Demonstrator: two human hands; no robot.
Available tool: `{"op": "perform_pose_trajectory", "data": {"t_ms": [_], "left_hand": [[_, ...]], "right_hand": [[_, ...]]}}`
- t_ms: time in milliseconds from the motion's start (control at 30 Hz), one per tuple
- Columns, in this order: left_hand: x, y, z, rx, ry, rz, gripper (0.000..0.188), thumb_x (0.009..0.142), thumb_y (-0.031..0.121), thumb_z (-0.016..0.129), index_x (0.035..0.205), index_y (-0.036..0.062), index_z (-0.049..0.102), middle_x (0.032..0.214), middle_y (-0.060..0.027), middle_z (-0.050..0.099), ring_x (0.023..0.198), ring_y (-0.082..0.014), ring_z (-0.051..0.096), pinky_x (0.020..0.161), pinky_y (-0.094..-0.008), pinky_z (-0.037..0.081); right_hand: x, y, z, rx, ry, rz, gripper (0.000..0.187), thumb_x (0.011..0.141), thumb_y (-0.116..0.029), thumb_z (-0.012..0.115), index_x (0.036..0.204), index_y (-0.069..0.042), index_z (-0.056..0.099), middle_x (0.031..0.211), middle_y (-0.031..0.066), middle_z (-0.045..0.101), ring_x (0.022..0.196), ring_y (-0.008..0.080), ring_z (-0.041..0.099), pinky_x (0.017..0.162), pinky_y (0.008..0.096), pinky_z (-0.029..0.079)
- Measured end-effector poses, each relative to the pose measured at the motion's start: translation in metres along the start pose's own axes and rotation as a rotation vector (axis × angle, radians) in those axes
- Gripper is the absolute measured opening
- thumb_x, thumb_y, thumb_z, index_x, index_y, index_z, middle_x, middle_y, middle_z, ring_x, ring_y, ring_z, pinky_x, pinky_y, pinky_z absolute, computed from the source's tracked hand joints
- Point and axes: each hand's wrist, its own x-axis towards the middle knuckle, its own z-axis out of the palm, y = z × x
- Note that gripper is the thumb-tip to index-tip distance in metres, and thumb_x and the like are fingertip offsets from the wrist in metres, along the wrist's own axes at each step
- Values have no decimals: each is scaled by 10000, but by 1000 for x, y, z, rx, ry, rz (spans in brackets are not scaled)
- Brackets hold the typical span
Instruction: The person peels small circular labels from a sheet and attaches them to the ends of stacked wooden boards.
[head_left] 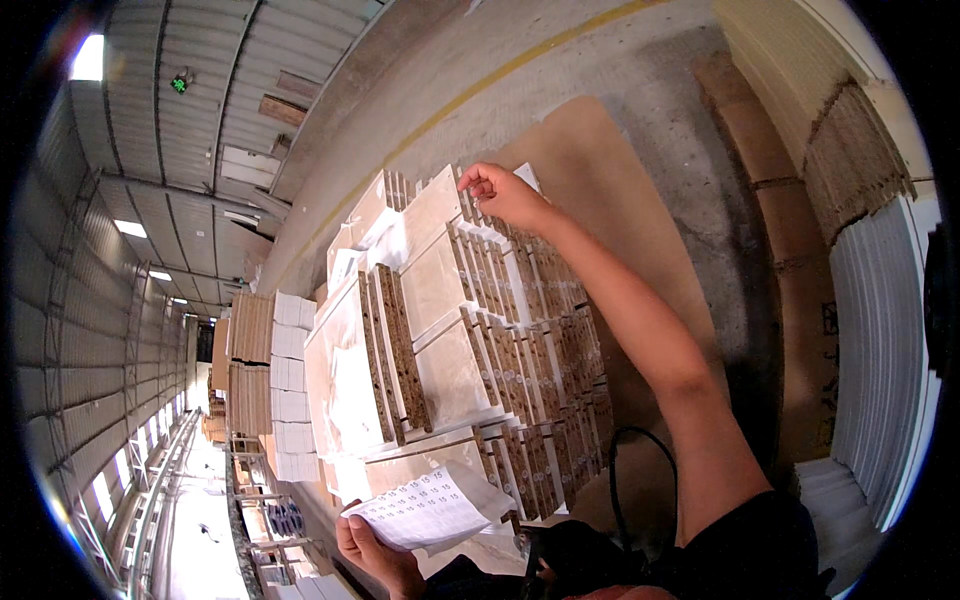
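Note:
At the lower left, my left hand (pixel 378 551) pinches a white sheet of printed labels (pixel 430 508), thumb on top. The sheet tilts over the near end of a large stack of boards (pixel 445 270) with pale faces and speckled brown edges. My right arm stretches across to the far side of the stack. There my right hand (pixel 505 197) has its fingers bent together close to the edge of a far board. Whatever is between those fingertips, if anything, is too small to make out. Small round marks show along several board edges.
Brown cardboard (pixel 640 220) lies on the floor beside the stack. White panels (pixel 880 350) and brown cartons (pixel 800 290) stand on the right. Further piles of white and brown boards (pixel 290 385) rise on the left. A yellow line (pixel 500 72) crosses the concrete floor. A black cable (pixel 625 435) loops near my right arm.

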Motion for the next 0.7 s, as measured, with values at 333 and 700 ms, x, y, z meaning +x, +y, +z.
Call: {"op": "perform_pose_trajectory", "data": {"t_ms": [333, 700], "left_hand": [[2, -5, -6, 13, 7, -24, 279, 849, 238, 448, 827, -31, 516, 707, -75, 548, 627, -124, 522, 575, -242, 426], [0, 2, 5, -4, 24, -34, 266, 850, 219, 432, 810, -31, 517, 681, -66, 540, 617, -117, 510, 563, -243, 415]], "right_hand": [[-2, -5, 7, -437, 8, -236, 249, 676, 117, 455, 856, -52, 487, 852, 68, 471, 772, 161, 494, 719, 252, 419], [-11, -10, 12, -642, 285, -93, 106, 694, -59, 573, 777, -71, 508, 782, 116, 503, 771, 286, 510, 670, 373, 414]]}}
